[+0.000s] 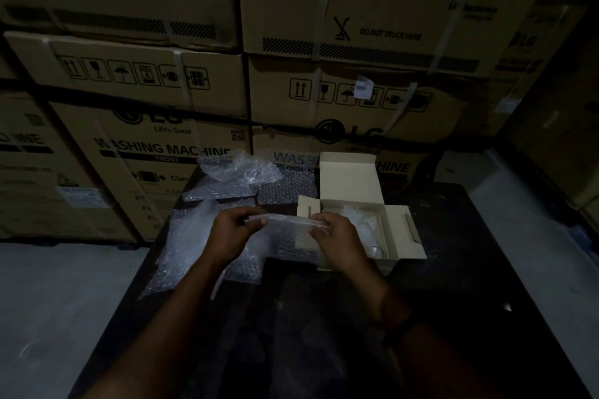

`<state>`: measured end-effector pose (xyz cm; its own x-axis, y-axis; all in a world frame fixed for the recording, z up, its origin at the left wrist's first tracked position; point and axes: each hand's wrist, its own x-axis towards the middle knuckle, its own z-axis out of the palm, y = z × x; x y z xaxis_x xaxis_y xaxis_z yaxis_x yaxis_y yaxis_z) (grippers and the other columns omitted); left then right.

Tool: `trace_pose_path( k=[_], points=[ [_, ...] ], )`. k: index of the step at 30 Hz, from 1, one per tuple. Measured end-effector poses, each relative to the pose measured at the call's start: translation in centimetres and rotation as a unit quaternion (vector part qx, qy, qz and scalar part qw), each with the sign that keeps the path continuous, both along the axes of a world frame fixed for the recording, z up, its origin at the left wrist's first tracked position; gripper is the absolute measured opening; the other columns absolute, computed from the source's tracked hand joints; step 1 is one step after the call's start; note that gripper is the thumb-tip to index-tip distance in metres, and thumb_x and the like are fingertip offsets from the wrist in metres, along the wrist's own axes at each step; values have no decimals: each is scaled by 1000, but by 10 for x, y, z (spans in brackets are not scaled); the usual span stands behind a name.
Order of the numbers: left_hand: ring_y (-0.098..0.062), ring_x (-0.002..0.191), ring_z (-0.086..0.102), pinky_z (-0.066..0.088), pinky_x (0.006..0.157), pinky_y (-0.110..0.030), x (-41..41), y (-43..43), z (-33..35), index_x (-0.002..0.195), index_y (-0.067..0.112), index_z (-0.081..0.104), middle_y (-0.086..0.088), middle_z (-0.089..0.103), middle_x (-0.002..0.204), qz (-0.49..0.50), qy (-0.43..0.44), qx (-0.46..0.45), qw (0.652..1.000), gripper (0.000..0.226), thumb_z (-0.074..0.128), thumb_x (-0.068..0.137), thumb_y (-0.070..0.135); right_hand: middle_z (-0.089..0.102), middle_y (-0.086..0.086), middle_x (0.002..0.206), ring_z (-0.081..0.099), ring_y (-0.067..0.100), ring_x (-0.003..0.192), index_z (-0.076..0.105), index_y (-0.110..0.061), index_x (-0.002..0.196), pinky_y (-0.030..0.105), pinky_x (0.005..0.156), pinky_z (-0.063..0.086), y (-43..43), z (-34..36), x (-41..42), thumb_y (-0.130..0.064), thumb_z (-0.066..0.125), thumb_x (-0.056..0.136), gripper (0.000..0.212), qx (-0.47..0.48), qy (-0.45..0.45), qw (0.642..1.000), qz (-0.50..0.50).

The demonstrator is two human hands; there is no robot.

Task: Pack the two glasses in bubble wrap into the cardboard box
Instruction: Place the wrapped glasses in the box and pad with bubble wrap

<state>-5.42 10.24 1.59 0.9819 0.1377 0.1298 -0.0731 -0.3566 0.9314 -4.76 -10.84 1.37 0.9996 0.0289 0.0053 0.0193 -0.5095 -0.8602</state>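
Note:
Both my hands hold a bubble-wrapped bundle [285, 220] level above the dark table, just left of the open cardboard box [398, 236]. My left hand [233, 230] grips its left end and my right hand [337, 233] grips its right end. I cannot tell whether a glass lies inside the wrap. Inside the box a wrapped clear glass [366, 227] shows behind my right hand. The box lid [350, 175] stands upright at the back, side flaps spread out.
Loose bubble wrap sheets [201, 236] cover the table's left half, and a crumpled heap [240, 172] lies at the back. The dark table [470, 269] stands before stacked washing machine cartons [155, 126]. Grey floor [64, 301] lies to the left.

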Motion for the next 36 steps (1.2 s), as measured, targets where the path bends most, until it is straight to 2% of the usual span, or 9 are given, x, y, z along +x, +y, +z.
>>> trace_pose_path(
  k=[3, 6, 12, 14, 17, 23, 26, 31, 36],
  points=[
    [5, 80, 60, 42, 72, -10, 0, 5, -4, 82, 16, 73, 7, 65, 83, 5, -36, 42, 998, 7, 75, 79, 10, 57, 6, 105, 56, 14, 93, 71, -10, 98, 18, 80, 41, 0, -2, -1, -18, 66, 87, 15, -41, -32, 999, -1],
    [3, 90, 54, 39, 75, -9, 1, 8, -1, 81, 10, 75, 2, 58, 97, 31, -47, 35, 998, 3, 76, 78, 10, 56, 4, 103, 58, 19, 97, 70, -10, 90, 25, 88, 45, 3, -6, -1, -19, 70, 83, 11, -18, -57, 998, -8],
    [-12, 68, 56, 45, 65, -26, 0, 7, 14, 76, -13, 62, -10, 60, 70, -20, -4, -101, 995, 25, 65, 88, 8, 68, -5, 86, 62, 11, 82, 67, -13, 92, 14, 70, 49, 4, 18, -7, -19, 63, 91, 6, 210, 52, 976, -5],
    [-5, 55, 51, 42, 55, -22, -1, 3, 18, 78, -5, 63, -3, 55, 64, 4, 13, -145, 989, 20, 62, 90, 11, 72, 7, 92, 67, 22, 87, 68, -11, 95, 29, 77, 55, 3, 19, -8, -18, 64, 90, 10, 298, 108, 948, 8],
    [0, 46, 45, 37, 46, -17, -3, -1, 21, 74, 7, 61, 5, 52, 58, 33, 33, -175, 984, 20, 58, 93, 13, 69, 20, 103, 66, 32, 93, 65, 0, 104, 45, 86, 53, 1, 17, -10, -10, 70, 84, 23, 285, 126, 950, 18],
    [-20, 84, 68, 55, 67, -28, -9, 7, 19, 106, 0, 62, -11, 71, 98, -97, 162, -285, 940, 20, 58, 92, 14, 70, 17, 100, 66, 28, 88, 67, -8, 96, 44, 86, 53, -2, 9, -11, -2, 70, 82, 16, 307, 105, 945, -44],
    [-19, 76, 68, 55, 66, -27, -13, 2, 14, 103, -5, 64, -12, 71, 90, -89, 150, -236, 956, 19, 63, 83, -5, 71, 15, 97, 67, 26, 86, 67, -11, 93, 44, 85, 54, -5, 9, -12, -3, 70, 83, 13, 299, 109, 947, -44],
    [-21, 72, 61, 47, 68, -29, -12, -3, 13, 94, -11, 65, -18, 66, 84, -65, 107, -209, 970, 14, 65, 82, -6, 70, 8, 90, 68, 18, 76, 64, -12, 99, 32, 73, 56, -16, 16, -15, 6, 63, 84, 23, 336, 124, 934, 9],
    [-17, 71, 65, 48, 55, -18, -17, -12, 20, 90, 6, 71, -4, 73, 84, -120, 134, -256, 950, 31, 49, 85, -15, 64, 16, 83, 65, 16, 59, 61, 6, 102, 22, 52, 54, -25, 21, -13, 18, 48, 84, 25, 368, 131, 920, -32]
  ],
)
